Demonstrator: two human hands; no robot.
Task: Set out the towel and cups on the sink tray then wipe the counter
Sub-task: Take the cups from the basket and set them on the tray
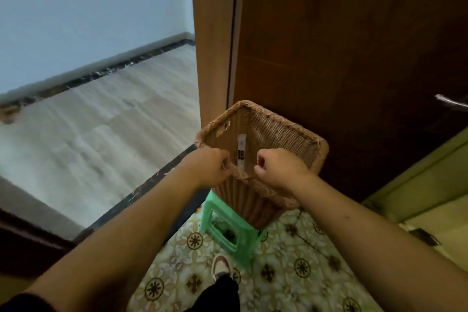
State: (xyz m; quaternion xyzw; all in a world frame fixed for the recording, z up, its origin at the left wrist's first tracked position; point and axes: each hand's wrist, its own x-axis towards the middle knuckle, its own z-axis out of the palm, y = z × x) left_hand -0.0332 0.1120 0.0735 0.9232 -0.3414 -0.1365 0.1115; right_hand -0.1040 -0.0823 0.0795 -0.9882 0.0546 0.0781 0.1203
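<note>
My bare forearms reach forward from the bottom of the view, and below them my shoe (220,266) stands on the patterned floor tiles (291,268). Just beyond the shoe is a small green plastic stool (229,229), and the tall woven tan wicker basket (276,132) rests on it, tilted toward me. My left hand (210,168) is fisted around the basket's near rim, and my right hand (279,168) is closed on the same rim just beside it, the two hands a little apart. A white label (241,151) shows inside the basket; I cannot see a towel or cups in it. Behind the basket stands a dark brown wooden door (354,45).
</note>
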